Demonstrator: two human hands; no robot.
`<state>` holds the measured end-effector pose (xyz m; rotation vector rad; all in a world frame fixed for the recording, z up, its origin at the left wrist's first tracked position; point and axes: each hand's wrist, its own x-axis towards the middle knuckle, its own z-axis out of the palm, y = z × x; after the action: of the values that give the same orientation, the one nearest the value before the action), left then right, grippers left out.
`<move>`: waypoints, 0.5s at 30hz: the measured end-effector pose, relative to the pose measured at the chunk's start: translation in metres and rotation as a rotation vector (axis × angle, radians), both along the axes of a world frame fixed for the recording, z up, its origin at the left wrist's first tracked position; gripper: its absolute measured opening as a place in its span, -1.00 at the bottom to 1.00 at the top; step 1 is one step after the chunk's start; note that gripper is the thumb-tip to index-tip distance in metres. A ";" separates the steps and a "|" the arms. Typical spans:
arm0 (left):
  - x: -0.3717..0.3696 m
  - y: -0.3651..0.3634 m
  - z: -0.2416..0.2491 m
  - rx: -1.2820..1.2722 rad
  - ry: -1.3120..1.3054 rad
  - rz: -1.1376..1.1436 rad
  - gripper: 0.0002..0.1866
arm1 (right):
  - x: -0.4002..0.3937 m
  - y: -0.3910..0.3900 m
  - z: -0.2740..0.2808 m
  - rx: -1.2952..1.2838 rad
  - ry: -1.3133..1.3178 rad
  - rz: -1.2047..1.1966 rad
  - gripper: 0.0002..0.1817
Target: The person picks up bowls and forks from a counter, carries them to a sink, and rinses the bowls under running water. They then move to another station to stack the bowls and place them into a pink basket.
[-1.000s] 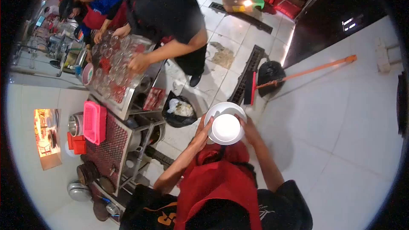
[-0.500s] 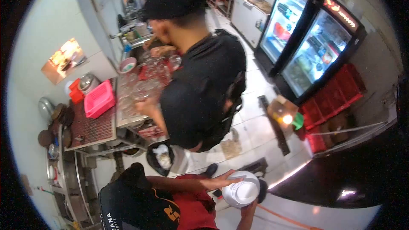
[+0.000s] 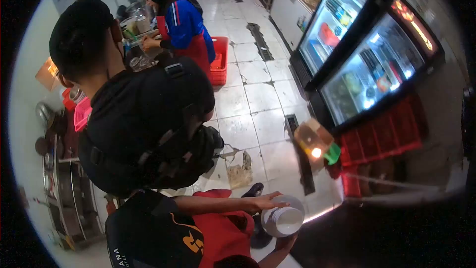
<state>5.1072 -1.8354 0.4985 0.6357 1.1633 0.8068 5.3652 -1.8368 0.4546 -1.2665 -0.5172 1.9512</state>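
Observation:
A stack of white dishes [image 3: 288, 220], with bowls or cups over a wider plate, is held between my two hands at the lower right. My left hand [image 3: 270, 201] reaches across from the left and grips the upper rim. Below the stack, my right hand [image 3: 286, 242] supports the lower edge, its fingers partly hidden. My red apron [image 3: 223, 233] and black shirt show beside the dishes.
A person in black [image 3: 148, 119] stands close at the left. Another person in blue [image 3: 184, 25] works at the counter, beside red crates [image 3: 219, 62]. Lit fridges [image 3: 374, 69], a cardboard box [image 3: 313, 139] and a floor drain [image 3: 300, 164] are to the right.
The view has shifted, and the person in black now appears farther left and hides much of the counter. The person in blue and the red crates have come into view. My hands still hold the dishes.

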 end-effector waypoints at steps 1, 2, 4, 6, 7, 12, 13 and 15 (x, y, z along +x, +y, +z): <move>-0.004 0.020 -0.002 -0.030 -0.043 0.037 0.01 | -0.014 0.031 -0.003 0.004 0.010 0.042 -0.22; -0.006 0.041 -0.017 -0.055 0.039 0.101 0.02 | -0.024 0.062 -0.007 0.023 -0.059 0.078 -0.25; -0.015 0.083 -0.040 -0.008 0.016 0.208 0.02 | -0.028 0.133 -0.039 0.042 -0.045 0.196 -0.31; -0.027 0.118 -0.062 -0.002 0.029 0.330 0.03 | -0.055 0.191 -0.021 0.114 -0.014 0.318 -0.34; -0.038 0.137 -0.055 0.017 0.050 0.351 0.03 | -0.079 0.225 -0.004 0.193 0.006 0.408 -0.37; -0.098 0.204 -0.022 0.073 0.041 0.607 -0.01 | -0.166 0.357 0.002 0.159 0.138 0.689 -0.39; -0.110 0.218 -0.024 0.080 -0.038 0.665 -0.01 | -0.181 0.378 -0.006 0.153 0.129 0.728 -0.39; -0.135 0.246 -0.036 0.053 -0.028 0.730 0.00 | -0.221 0.420 -0.019 0.085 0.160 0.757 -0.38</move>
<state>4.9724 -1.5897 0.4628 0.2241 1.3645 1.4578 5.1443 -1.4167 0.4357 -0.9110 -1.0985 2.5762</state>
